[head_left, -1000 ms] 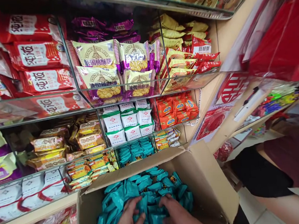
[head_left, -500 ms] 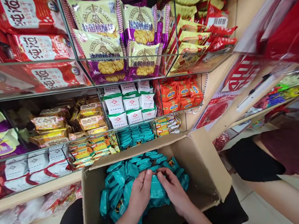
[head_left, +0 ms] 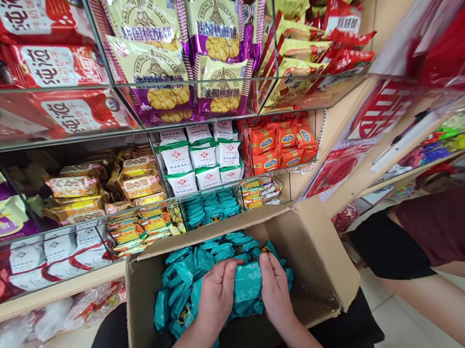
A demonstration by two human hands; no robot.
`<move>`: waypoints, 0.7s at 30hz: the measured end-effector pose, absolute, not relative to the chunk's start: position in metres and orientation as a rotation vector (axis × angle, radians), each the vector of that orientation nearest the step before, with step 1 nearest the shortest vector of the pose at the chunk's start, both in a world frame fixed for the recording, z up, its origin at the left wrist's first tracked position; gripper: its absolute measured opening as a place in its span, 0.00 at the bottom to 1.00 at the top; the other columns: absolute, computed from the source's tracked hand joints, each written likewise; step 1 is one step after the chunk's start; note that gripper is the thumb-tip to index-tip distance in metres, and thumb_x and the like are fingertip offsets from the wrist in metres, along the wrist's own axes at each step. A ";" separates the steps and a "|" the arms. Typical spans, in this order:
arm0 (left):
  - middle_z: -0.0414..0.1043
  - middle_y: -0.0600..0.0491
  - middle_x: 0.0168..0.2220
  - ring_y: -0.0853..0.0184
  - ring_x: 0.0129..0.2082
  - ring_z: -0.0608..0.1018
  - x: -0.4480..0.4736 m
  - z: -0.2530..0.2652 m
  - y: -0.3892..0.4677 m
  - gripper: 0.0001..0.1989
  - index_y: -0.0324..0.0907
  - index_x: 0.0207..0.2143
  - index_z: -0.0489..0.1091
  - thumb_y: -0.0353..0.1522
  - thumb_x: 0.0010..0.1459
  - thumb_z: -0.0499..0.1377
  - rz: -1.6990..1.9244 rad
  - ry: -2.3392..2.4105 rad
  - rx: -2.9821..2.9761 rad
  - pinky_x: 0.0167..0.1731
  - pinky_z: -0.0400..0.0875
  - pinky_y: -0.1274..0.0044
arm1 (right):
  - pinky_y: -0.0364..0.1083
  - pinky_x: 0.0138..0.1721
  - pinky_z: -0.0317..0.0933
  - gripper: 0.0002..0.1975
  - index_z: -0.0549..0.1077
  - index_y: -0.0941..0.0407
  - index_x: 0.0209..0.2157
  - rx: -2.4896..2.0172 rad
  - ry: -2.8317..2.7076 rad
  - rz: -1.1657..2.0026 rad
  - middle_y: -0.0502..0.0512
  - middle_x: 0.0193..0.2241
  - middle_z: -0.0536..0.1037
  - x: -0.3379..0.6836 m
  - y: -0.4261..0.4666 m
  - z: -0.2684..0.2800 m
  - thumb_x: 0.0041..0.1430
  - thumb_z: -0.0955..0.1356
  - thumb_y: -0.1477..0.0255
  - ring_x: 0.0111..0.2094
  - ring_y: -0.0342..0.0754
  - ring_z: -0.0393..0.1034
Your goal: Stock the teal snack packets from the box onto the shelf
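Note:
Over an open cardboard box, my left hand and my right hand hold a teal snack packet between them. Each hand is closed on one side of it, thumbs on top, and its face with small pale print is turned up. Beneath and around my hands lies a heap of loose teal packets, mostly in the left and middle of the box. Some show a black and gold emblem. My lower fingers are partly hidden behind the packet.
Behind the box stands a shelf with clear dividers. Its lower row holds matching teal packets beside yellow-orange packets. White-and-green packets and red packets sit above. A person is close by on the right.
My thumbs have moved apart to the packet's sides, and the packet now lies flatter, with more of its printed face showing. The person at the right has shifted slightly.

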State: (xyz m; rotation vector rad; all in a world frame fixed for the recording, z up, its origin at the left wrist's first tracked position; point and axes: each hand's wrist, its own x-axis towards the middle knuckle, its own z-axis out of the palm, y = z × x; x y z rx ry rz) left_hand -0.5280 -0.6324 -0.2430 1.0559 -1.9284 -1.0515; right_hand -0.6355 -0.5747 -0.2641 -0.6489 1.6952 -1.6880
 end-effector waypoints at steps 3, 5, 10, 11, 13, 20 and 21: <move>0.75 0.50 0.32 0.67 0.33 0.76 -0.527 -0.238 -0.629 0.16 0.40 0.33 0.72 0.36 0.57 0.46 -0.996 -1.924 1.021 0.35 0.69 0.77 | 0.40 0.22 0.55 0.19 0.58 0.55 0.20 -0.712 1.795 -1.722 0.45 0.18 0.57 -0.634 -0.574 -0.257 0.55 0.57 0.56 0.21 0.41 0.54; 0.75 0.50 0.32 0.67 0.34 0.75 -0.526 -0.235 -0.626 0.16 0.41 0.33 0.73 0.36 0.57 0.47 -0.983 -1.913 0.978 0.35 0.69 0.77 | 0.40 0.21 0.55 0.19 0.57 0.55 0.19 -0.719 1.829 -1.747 0.45 0.17 0.57 -0.633 -0.571 -0.253 0.56 0.56 0.57 0.20 0.41 0.54; 0.73 0.49 0.34 0.65 0.37 0.72 -0.527 -0.229 -0.618 0.20 0.42 0.31 0.73 0.42 0.56 0.46 -1.218 -1.775 0.991 0.40 0.66 0.75 | 0.41 0.20 0.54 0.16 0.58 0.55 0.22 -1.034 1.746 -1.961 0.47 0.18 0.59 -0.642 -0.562 -0.241 0.60 0.55 0.64 0.20 0.42 0.56; 0.72 0.48 0.36 0.64 0.38 0.72 -0.528 -0.225 -0.618 0.22 0.42 0.32 0.72 0.44 0.56 0.44 -1.398 -1.693 1.023 0.39 0.66 0.75 | 0.41 0.21 0.53 0.14 0.58 0.55 0.22 -1.185 1.682 -2.015 0.47 0.18 0.58 -0.646 -0.560 -0.238 0.60 0.55 0.66 0.20 0.42 0.56; 0.71 0.47 0.38 0.64 0.36 0.72 -0.529 -0.215 -0.619 0.28 0.42 0.40 0.69 0.49 0.55 0.39 -1.925 -1.434 1.053 0.34 0.68 0.74 | 0.41 0.21 0.52 0.13 0.57 0.55 0.22 -1.535 1.525 -2.061 0.46 0.18 0.56 -0.656 -0.558 -0.231 0.60 0.57 0.67 0.20 0.41 0.54; 0.72 0.51 0.38 0.69 0.31 0.75 -0.521 -0.193 -0.622 0.24 0.46 0.50 0.61 0.31 0.48 0.58 -2.556 -0.945 0.896 0.30 0.68 0.79 | 0.49 0.33 0.60 0.14 0.62 0.55 0.22 -1.942 1.526 -1.863 0.53 0.26 0.66 -0.662 -0.547 -0.224 0.58 0.59 0.64 0.31 0.47 0.63; 0.70 0.52 0.42 0.68 0.36 0.74 -0.520 -0.194 -0.622 0.25 0.47 0.50 0.60 0.30 0.47 0.58 -2.461 -1.004 0.878 0.35 0.68 0.78 | 0.51 0.37 0.60 0.10 0.64 0.55 0.26 -1.748 1.602 -1.875 0.56 0.32 0.68 -0.659 -0.545 -0.226 0.57 0.60 0.65 0.37 0.50 0.64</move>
